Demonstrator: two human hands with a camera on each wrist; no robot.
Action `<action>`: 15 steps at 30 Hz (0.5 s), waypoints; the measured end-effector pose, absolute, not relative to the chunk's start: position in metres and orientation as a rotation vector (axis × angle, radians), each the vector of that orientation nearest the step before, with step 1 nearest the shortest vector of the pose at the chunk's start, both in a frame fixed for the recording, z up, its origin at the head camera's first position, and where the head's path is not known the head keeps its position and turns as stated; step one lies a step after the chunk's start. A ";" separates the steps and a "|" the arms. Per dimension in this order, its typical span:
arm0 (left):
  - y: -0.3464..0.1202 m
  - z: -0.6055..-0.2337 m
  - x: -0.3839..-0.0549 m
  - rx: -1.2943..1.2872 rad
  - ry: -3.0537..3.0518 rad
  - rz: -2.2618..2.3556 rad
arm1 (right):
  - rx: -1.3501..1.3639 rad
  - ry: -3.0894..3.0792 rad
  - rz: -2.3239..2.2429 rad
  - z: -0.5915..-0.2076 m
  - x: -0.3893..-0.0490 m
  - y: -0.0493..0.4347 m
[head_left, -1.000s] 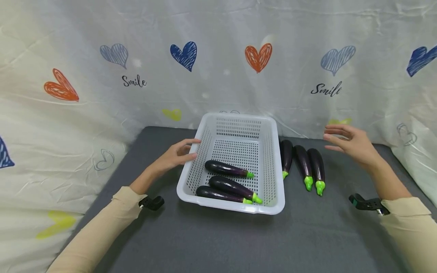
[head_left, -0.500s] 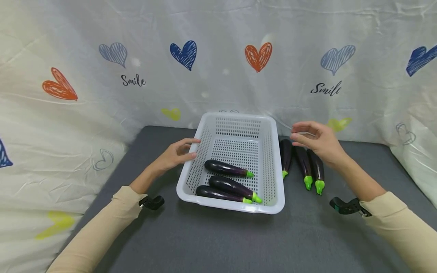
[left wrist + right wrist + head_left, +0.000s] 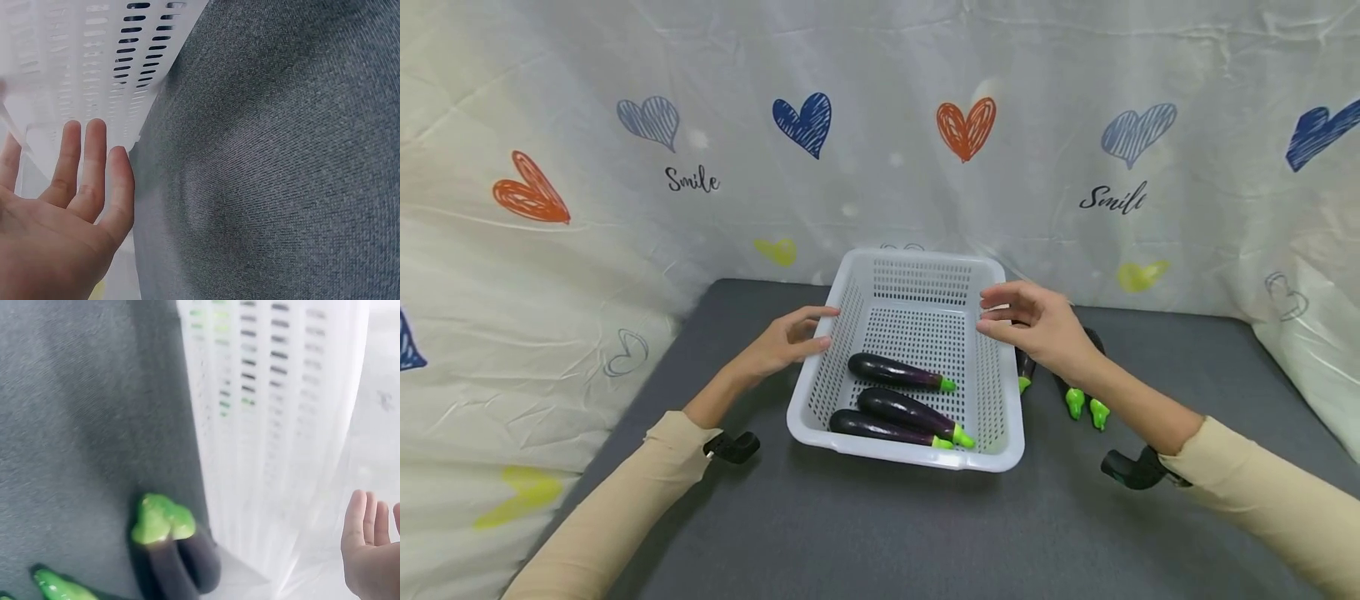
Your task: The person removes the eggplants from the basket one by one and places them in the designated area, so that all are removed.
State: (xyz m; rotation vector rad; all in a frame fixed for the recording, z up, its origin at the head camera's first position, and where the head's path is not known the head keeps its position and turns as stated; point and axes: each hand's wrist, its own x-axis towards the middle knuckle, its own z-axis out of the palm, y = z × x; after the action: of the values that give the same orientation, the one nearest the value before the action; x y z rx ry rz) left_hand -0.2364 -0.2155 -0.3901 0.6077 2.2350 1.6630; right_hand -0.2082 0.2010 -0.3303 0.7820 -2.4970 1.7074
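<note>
A white perforated plastic basket [image 3: 880,454] stands on the dark cloth, with three eggplants [image 3: 895,372] lying in its front half. My left hand [image 3: 778,343] rests at the basket's left rim, thumb and fingertips against it; the left wrist view shows its fingers fairly straight along the side wall. Over the right rim hovers my right hand [image 3: 1037,327], its fingers loosely extended and holding nothing. Outside the basket on the right lie more eggplants [image 3: 1026,371], partly hidden by my right hand and forearm. Their green stem ends [image 3: 162,519] show in the right wrist view.
A dark grey cloth [image 3: 850,533] covers the table. A pale curtain [image 3: 880,192] printed with hearts hangs behind and to the sides. Black wrist straps [image 3: 733,447] sit on both wrists.
My right hand has moved left, from right of the outside eggplants, across them to the basket's right rim. The left hand, basket and eggplants have stayed in place.
</note>
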 end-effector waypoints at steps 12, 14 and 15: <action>-0.216 -0.391 -0.236 0.603 2.254 1.647 | 0.904 -2.517 1.656 -0.306 -0.214 0.166; -0.216 -0.391 -0.236 0.605 2.250 1.649 | 0.926 -2.503 1.655 -0.301 -0.216 0.159; -0.216 -0.391 -0.236 0.606 2.250 1.649 | 0.936 -2.492 1.658 -0.299 -0.217 0.156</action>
State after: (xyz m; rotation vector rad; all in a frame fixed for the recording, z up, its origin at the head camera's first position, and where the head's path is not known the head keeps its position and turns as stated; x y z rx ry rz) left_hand -0.2365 -0.2161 -0.3912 0.6065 2.2501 1.6492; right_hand -0.2165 0.1561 -0.2991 0.9364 -2.4916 1.6585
